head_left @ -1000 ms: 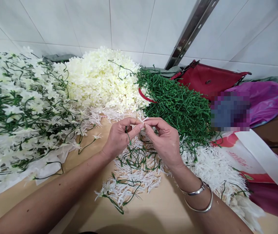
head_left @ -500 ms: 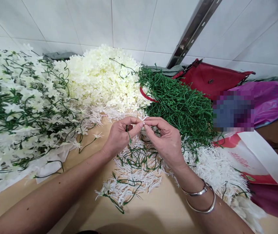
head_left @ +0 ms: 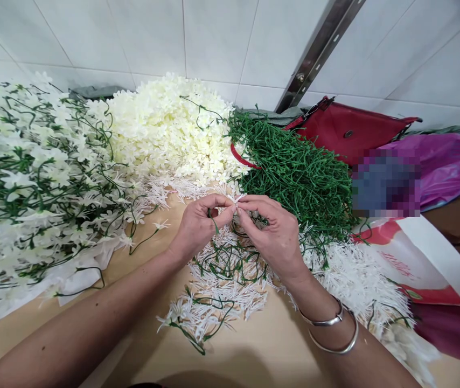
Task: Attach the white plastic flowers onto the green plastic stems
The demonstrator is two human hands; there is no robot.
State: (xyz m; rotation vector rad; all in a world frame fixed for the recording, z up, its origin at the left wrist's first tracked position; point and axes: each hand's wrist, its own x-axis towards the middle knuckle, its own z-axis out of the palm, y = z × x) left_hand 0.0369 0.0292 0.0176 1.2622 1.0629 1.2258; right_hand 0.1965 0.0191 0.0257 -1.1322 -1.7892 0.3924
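Observation:
My left hand [head_left: 203, 221] pinches a green plastic flower stem [head_left: 215, 223], whose end hangs below the fingers. At the fingertips, a small white stamen piece [head_left: 236, 198] sticks up between both hands. My right hand [head_left: 274, 229] is closed in a pinch on that white piece, its fingertips meeting those of the left. Below the hands lie loose white stamens [head_left: 230, 288] mixed with green stems [head_left: 230, 264]. Just beyond the right hand rises a heap of green stems [head_left: 294, 167].
A pile of assembled white flowers [head_left: 32, 188] fills the left side. Cream petals [head_left: 169, 129] are heaped against the tiled wall [head_left: 214, 43]. To the right are a red purse [head_left: 343, 126], a purple plastic bag [head_left: 452, 161], a red-and-white bag [head_left: 408, 258] and more white stamens [head_left: 359, 285].
Both hands stay almost in place, fingertips together. The white piece between them has shifted very slightly; the piles look the same.

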